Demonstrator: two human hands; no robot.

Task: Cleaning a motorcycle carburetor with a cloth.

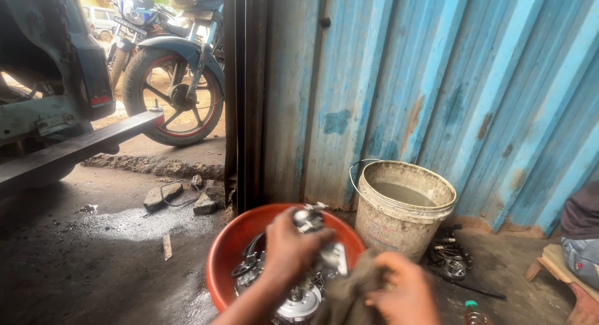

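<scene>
Left hand (288,247): closed around a shiny metal engine part (315,237), held over the red basin (231,250).
Right hand (402,294): gripping a dirty grey rag (346,294), pressed against the part, at the basin's right edge.
In basin: more metal parts (299,300).
Bucket (399,206): just right of basin, murky liquid inside.
Motorcycle (175,69): well behind basin, to the left.
Blue corrugated wall (437,82): behind basin.

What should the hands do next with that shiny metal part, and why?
Probably rub the rag in the right hand over the metal part. The left hand holds that part up over the red tub, and the rag sits right beside it, so wiping looks like the nearest small move.
</scene>
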